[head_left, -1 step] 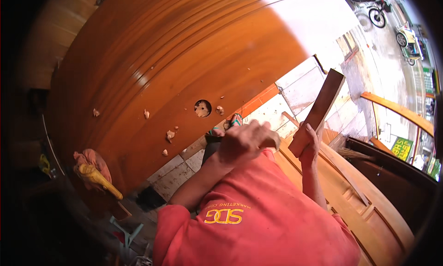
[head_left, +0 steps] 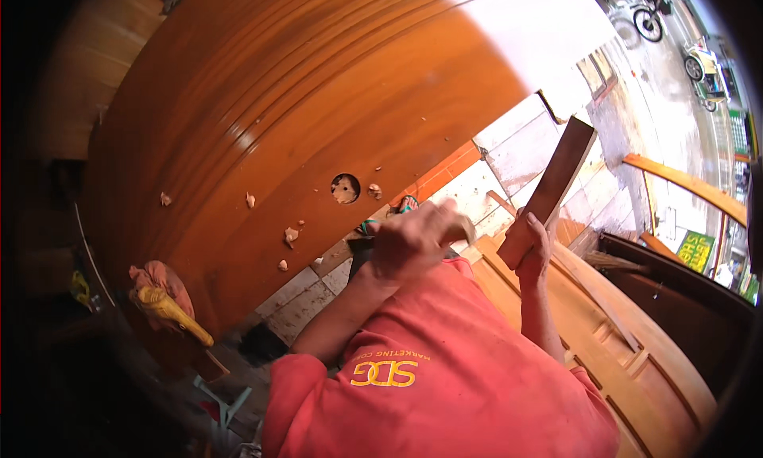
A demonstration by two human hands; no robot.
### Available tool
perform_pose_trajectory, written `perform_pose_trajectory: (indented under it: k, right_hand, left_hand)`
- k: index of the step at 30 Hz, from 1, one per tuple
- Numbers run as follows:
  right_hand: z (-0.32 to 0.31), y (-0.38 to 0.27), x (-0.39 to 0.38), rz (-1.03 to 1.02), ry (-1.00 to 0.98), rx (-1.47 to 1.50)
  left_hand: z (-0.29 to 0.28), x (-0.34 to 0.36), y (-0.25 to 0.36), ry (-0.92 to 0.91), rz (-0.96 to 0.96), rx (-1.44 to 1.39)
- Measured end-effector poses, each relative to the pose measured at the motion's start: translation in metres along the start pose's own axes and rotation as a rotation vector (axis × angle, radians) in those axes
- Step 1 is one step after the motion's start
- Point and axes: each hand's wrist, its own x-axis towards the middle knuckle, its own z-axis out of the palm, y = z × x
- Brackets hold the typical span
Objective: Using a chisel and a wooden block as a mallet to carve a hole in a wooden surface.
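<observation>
My right hand grips the near end of a flat, brown wooden block, which is tilted up and away to the right. In front of my red shirt is my left hand, its fingers curled and smeared by motion. A tan edge shows past those fingers, too blurred to name. The left hand is apart from the block. Beyond it lies a large varnished wooden panel with long grooves. A round hole in the panel has pale material in it, and pale shavings or crumbs are scattered around it.
A panelled wooden door lies at the lower right, with a thin wood strip on it. To the left, a yellow tool rests against a pink cloth. My sandalled foot shows by the panel's edge. Vehicles stand outside.
The left hand has shifted very slightly and is more blurred. The right hand and the block look almost the same. The whole view has moved a little.
</observation>
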Motion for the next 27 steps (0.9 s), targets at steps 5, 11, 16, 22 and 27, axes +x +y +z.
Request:
perform_pose_trajectory:
  k: [5, 11, 16, 22, 27]
  right_hand:
    - [-0.008, -0.006, -0.006, -0.046, 0.064, -0.029]
    - [-0.028, -0.009, -0.043, -0.157, 0.163, -0.034]
    - [-0.006, -0.009, -0.093, -0.387, 0.188, 0.044]
    - [0.001, 0.039, -0.157, -0.189, 0.173, 0.391]
    - [0.035, 0.069, -0.206, -0.272, 0.387, 0.116]
  left_hand:
    - [0.016, 0.067, -0.008, -0.428, -0.617, 0.292]
    - [0.055, 0.075, 0.013, -0.577, -0.19, 0.141]
    - [0.06, 0.104, -0.016, -0.73, -0.269, 0.189]
    - [0.024, 0.01, 0.029, -0.622, 0.487, -0.398]
    - [-0.009, -0.018, -0.002, -0.452, 0.537, -0.337]
